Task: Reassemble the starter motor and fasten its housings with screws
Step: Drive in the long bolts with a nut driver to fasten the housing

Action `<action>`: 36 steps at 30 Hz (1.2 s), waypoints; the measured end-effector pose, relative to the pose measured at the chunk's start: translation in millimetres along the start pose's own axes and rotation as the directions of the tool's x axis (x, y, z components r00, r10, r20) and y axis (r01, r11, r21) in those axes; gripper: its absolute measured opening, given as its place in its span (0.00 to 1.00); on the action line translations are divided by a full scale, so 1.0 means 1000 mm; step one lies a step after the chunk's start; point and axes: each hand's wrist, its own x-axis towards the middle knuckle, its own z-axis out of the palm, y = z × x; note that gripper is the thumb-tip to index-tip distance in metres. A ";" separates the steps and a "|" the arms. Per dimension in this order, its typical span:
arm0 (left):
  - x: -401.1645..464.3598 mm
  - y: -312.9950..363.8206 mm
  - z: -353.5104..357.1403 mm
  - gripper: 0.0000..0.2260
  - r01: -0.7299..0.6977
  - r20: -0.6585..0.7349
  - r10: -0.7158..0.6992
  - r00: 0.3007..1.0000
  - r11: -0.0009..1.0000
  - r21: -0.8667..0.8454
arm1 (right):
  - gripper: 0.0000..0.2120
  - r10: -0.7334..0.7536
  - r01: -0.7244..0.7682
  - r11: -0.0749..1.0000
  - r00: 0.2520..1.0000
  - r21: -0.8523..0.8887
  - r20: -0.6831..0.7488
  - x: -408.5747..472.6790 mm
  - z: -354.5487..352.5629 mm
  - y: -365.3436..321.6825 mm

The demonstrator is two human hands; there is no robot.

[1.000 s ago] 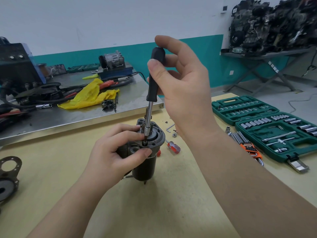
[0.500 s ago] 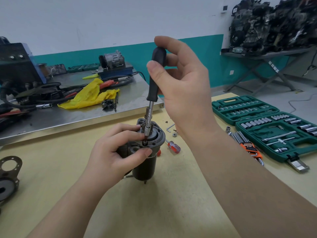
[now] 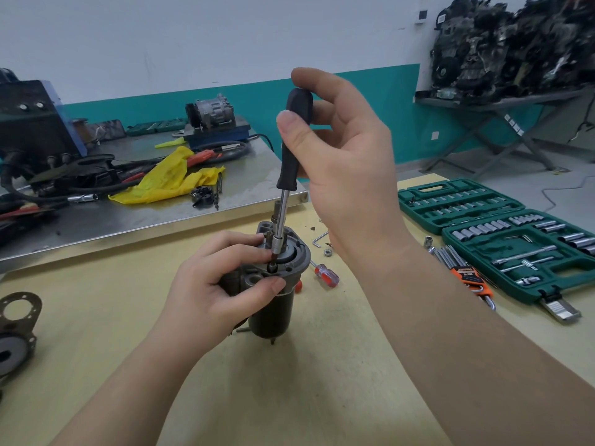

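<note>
Black rubber fills my right hand: thumb and fingertips pinch the upper handle of the nut driver, which stands nearly upright. Its steel shaft runs down to a socket seated on a fastener in the grey end housing of the starter motor; the screw itself is hidden under the socket.

My left hand is curled around the near side of the starter motor just below that housing. Its thumb lies across the front and a fingertip reaches up to the base of the driver's socket. The motor stands on end on the tan table.

Just to the right of the motor lies a small red-handled screwdriver, and beyond that a loose nut and a bent hex key. Farther right of the motor, a set of hex keys in an orange holder rests beside the open green socket case. Its moulded slots hold rows of chrome sockets, with extension bars in the nearer half.

Well left of the motor, at the table edge, lies a dark metal bracket. Behind the motor, a steel-topped bench carries a yellow rag.
</note>
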 end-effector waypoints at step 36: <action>0.001 0.000 -0.001 0.13 -0.016 0.012 0.016 1.000 1.000 -0.006 | 0.15 0.022 -0.023 0.999 0.999 0.040 0.036 -0.008 0.005 -0.001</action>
